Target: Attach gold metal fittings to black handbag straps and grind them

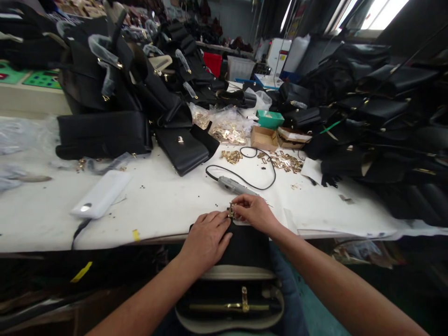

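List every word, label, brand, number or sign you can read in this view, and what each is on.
No text can be read anywhere in this view.
Yellow label on the white upright machine at the back: too small and blurred to read.
Grey, pen-shaped corded tool: no legible lettering.
Gold metal clasp in the right hand: too small to tell any marking.

The left hand [209, 235] lies on a black bag [248, 248] at the edge of a white table [168, 200], while the right hand [257, 212] pinches what appears to be a gold clasp [230, 212]. Beyond, a grey corded tool [235, 185] lies near loose gold hardware [287, 162].
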`<state>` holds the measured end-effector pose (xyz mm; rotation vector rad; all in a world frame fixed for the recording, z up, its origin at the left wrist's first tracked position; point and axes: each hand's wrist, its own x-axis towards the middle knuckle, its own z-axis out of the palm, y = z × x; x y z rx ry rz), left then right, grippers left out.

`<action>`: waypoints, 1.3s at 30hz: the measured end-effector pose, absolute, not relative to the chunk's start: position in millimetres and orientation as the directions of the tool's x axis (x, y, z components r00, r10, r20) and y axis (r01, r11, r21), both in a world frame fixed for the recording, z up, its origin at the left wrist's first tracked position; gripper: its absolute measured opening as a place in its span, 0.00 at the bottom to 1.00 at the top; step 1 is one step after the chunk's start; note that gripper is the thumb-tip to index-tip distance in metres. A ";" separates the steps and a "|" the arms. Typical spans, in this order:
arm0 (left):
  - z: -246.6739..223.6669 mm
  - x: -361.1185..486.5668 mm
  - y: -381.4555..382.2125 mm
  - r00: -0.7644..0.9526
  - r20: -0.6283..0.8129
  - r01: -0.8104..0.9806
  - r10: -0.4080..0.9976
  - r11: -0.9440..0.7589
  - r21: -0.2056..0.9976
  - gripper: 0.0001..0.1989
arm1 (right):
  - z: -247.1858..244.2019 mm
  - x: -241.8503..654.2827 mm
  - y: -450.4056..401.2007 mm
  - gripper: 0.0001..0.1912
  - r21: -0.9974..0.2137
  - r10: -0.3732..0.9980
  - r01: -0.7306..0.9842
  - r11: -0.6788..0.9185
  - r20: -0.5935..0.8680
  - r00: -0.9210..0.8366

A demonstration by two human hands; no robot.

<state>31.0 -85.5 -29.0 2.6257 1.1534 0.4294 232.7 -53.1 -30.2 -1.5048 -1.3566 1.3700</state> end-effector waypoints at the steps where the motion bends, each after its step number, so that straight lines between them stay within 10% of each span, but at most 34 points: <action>1: -29.0 30.9 -85.3 0.644 0.170 0.672 0.746 -0.658 0.339 0.16 | -32.8 232.3 -52.4 0.10 -0.941 0.962 0.254 -0.224 -0.255 -0.097; 39: -20.5 36.3 -80.5 0.664 0.059 0.704 0.745 -0.650 0.286 0.18 | -28.3 227.4 -40.7 0.04 -0.822 0.912 0.464 -0.330 -0.404 -0.068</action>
